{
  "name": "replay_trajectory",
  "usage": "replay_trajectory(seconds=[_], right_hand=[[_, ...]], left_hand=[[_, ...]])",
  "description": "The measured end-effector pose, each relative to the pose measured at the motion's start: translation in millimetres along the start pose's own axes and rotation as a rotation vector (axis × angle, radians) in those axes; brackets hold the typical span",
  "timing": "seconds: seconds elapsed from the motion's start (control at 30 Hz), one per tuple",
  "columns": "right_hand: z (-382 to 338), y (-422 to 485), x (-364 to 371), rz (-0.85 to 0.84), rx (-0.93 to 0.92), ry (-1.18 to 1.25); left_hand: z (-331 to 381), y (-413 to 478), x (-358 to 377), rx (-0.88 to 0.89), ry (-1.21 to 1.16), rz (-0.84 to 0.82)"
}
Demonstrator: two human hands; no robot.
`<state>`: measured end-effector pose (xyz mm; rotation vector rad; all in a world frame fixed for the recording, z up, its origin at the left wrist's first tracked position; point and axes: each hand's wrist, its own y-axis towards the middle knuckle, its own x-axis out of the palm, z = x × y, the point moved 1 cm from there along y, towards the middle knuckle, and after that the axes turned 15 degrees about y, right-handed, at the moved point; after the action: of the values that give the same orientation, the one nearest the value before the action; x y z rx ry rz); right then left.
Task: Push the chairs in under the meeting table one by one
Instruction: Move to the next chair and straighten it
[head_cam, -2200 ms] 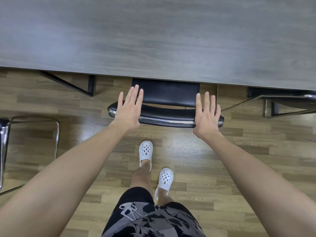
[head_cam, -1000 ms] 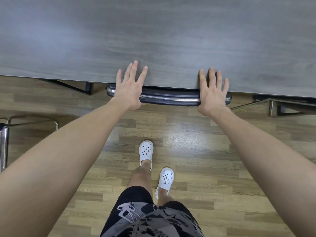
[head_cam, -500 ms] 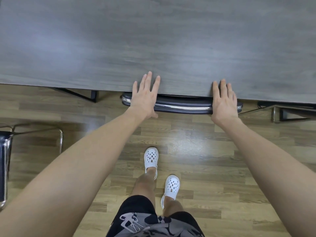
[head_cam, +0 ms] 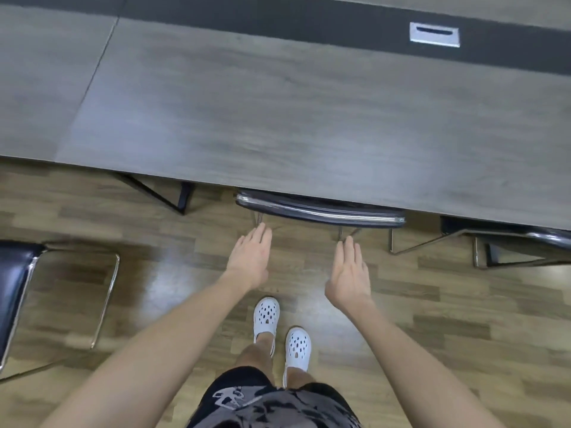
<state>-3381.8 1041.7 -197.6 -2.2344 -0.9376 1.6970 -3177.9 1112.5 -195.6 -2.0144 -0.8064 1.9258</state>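
A black chair with a chrome rail [head_cam: 321, 210] sits tucked under the grey wood meeting table [head_cam: 278, 118]; only the top of its backrest shows past the table edge. My left hand [head_cam: 250, 261] hovers below the backrest's left end, fingers straight, touching nothing. My right hand [head_cam: 350, 273] hangs in the air nearer to me, fingers straight, also holding nothing. Both hands are apart from the chair. Another black chair [head_cam: 14, 288] with a chrome frame stands pulled out on the floor at the far left.
A third chair [head_cam: 509, 239] sits partly under the table at the right. A silver cable box [head_cam: 434, 34] lies in the table's dark centre strip. A black table leg [head_cam: 182, 199] stands left of the tucked chair. Wood-look floor lies around my white shoes [head_cam: 279, 329].
Both hands pushed the backrest in until it met the table edge, then let go and drew back toward me. My view has risen, showing more of the table top.
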Motion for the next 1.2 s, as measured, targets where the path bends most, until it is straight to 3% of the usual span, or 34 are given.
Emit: replay_trajectory(seconds=[0.27, 0.7, 0.87, 1.2], right_hand=[[-19, -25, -15, -0.119, -0.158, -0.123], [-92, -67, 30, -0.199, -0.369, -0.309], [-120, -81, 57, -0.232, -0.398, -0.326], [-213, -112, 123, -0.277, -0.387, -0.34]], left_hand=[[9, -65, 1, -0.088, -0.115, 0.067], [-43, -154, 46, -0.289, -0.17, -0.038], [-63, -175, 72, -0.31, -0.255, -0.11], [-154, -231, 118, -0.338, -0.323, -0.099]])
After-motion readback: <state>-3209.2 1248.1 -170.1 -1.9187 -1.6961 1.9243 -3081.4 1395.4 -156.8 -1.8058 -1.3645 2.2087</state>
